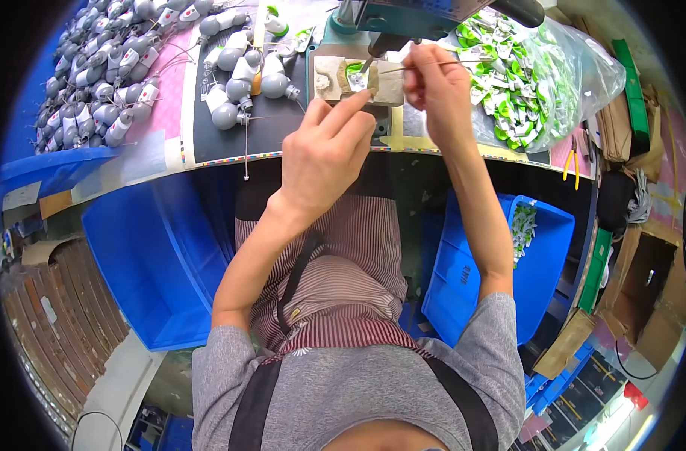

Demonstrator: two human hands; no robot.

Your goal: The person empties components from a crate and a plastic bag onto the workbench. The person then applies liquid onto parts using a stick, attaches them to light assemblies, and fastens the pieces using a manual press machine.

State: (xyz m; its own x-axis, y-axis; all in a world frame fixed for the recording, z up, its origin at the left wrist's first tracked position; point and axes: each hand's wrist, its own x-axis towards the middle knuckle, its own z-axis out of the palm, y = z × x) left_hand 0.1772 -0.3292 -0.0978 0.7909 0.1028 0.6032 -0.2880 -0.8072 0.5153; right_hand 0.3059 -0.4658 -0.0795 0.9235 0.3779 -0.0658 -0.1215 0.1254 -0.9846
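At twelve o'clock, one block [389,86]; left hand [325,150] half-curled, hold unclear; right hand [439,89] in a pinch on one thin rod [394,71]

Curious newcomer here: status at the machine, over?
Left hand at pale block. Right hand pinching thin rod. Green-and-white part on block. Dark machine tip partly over it.

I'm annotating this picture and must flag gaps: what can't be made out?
All in the head view:
Palm of the left hand: hidden by its own back.
Top of the teal metal machine: cut off by the upper edge.
Markings on grey-and-white bulb-shaped units: too small.
Part of the right blue plastic bin: behind the right forearm.
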